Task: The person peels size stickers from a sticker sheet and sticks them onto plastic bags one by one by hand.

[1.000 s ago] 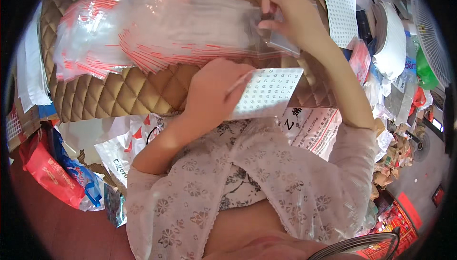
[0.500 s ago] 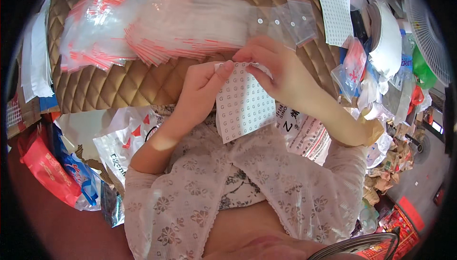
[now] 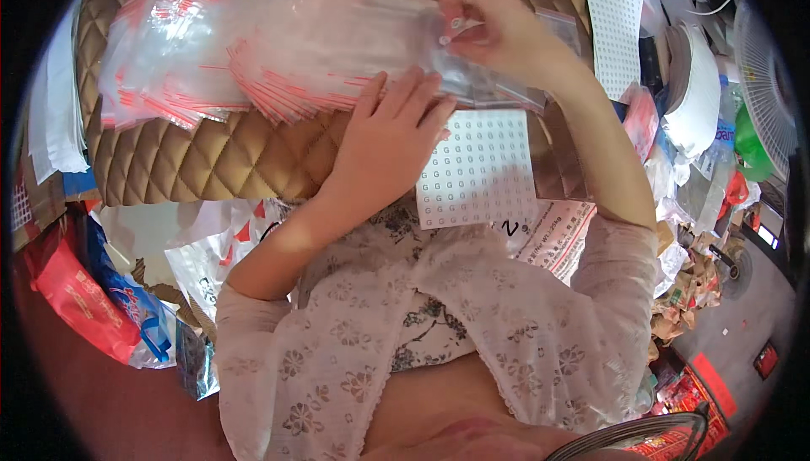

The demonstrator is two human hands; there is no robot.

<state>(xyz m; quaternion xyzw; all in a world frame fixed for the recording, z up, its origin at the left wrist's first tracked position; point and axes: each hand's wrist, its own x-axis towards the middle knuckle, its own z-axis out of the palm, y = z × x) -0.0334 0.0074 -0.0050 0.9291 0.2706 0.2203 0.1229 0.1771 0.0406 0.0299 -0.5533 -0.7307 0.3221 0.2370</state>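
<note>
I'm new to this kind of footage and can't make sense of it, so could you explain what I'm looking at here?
There is no machine: a person works bare-handed. The view comes from a wide fisheye camera on the person's own head, looking down, so edges bend and the forearms come in from below.

On a brown quilted surface lie many clear plastic bags with red edges. The left hand rests at their near edge, fingers outstretched, beside a white sticker sheet; whether it grips the sheet, I can't tell. The right hand is over the bags' right end, with a small round sticker at its curled fingertips, perhaps pinched, perhaps stuck on.
</note>
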